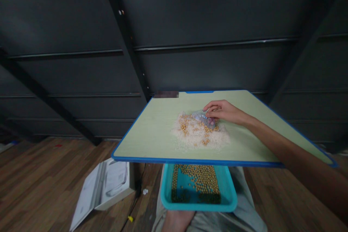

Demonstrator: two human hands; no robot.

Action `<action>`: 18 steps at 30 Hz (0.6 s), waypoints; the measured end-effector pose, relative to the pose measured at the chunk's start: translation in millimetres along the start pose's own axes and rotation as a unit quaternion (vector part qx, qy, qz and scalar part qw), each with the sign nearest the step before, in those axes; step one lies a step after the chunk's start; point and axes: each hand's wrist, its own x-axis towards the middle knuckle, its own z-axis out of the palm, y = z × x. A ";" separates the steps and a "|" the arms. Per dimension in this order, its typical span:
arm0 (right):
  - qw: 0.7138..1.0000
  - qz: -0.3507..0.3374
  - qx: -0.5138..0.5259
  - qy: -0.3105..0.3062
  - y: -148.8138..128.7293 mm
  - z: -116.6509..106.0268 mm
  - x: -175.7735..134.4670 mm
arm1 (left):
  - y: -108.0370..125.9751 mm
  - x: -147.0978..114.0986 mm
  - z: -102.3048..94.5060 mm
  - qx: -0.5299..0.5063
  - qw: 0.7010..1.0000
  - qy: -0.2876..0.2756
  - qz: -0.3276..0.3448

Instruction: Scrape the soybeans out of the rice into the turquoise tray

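Observation:
My right hand (pixel 221 111) reaches in from the right, fingers closed on the edge of a small clear plastic bag (pixel 202 117) with bluish and pinkish bits showing in it. The bag rests on a spread heap of white rice (pixel 217 139) mixed with yellow-brown soybeans (pixel 206 141). This heap lies on a pale green tabletop (pixel 144 130) with a blue rim. My left hand does not show. Below the table's near edge, a turquoise tray (pixel 199 207) sits on my lap, holding many loose soybeans (pixel 202 175).
An open white box (pixel 114 188) with papers stands on the wooden floor at left, beside a dark cable (pixel 133 206). Bare skin, seemingly a foot (pixel 178 221), shows under the tray. A dark panelled wall (pixel 203 69) rises behind the table.

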 end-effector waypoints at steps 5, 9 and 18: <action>1.000 -0.019 -0.005 -0.021 -5.1 3.0 -3.2 | 10.1 1.2 14.5 -0.114 0.991 -0.045 -0.049; 0.999 -0.030 -0.004 -0.035 -5.0 3.7 -3.8 | 12.8 -0.2 16.4 -0.132 0.990 -0.040 -0.038; 0.997 -0.069 -0.032 -0.005 -4.0 6.5 -2.5 | 8.0 0.4 15.0 -0.138 0.988 -0.048 -0.050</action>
